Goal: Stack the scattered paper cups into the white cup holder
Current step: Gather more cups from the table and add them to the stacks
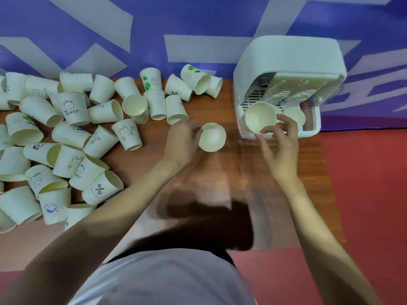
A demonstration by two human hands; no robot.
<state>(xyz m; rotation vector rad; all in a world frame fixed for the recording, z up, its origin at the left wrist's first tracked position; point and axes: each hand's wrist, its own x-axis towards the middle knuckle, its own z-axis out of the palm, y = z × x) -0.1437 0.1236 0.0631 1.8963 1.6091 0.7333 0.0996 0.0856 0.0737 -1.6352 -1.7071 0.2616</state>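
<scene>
The white cup holder [288, 62] stands at the table's back right, with stacked cups showing under its raised lid. My right hand [278, 146] pinches the rim of an open paper cup [259, 116] at the holder's front opening, beside another cup [294, 115] sitting inside. My left hand [182, 139], blurred, grips a second paper cup [212, 137] above the table's middle, mouth facing up. Several scattered paper cups [72, 137] with printed bears and green dots lie on their sides across the left half.
The wooden table [220, 172] has bare surface in front of the holder. A blue and white patterned wall [132, 29] runs behind it. Red floor [363, 194] lies to the right of the table's edge.
</scene>
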